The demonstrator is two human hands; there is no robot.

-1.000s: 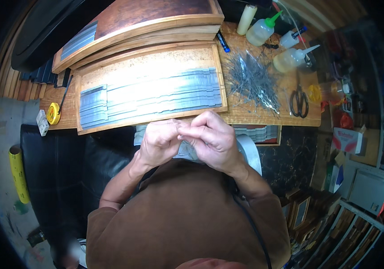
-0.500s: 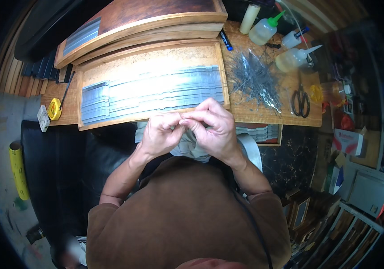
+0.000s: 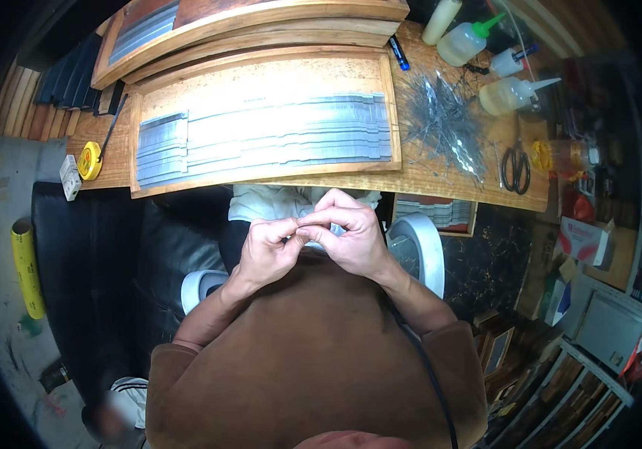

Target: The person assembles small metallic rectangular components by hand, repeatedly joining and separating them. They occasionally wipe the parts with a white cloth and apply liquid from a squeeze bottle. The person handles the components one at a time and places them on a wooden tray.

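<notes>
Both hands pinched fingertip to fingertip over my lap: left hand and right hand nip a thin wire, barely visible. Judgement: keep grip short, twist slowly. Wire pile lies ahead-right.

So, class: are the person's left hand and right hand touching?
Touching. The head view shows the left hand and right hand meeting at the fingertips, no gap between them.

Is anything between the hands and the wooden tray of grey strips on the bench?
Nothing visible does. Left hand and right hand meet, fingertips pinched together, just below the bench edge; the wooden tray of grey strips lies directly beyond.
</notes>
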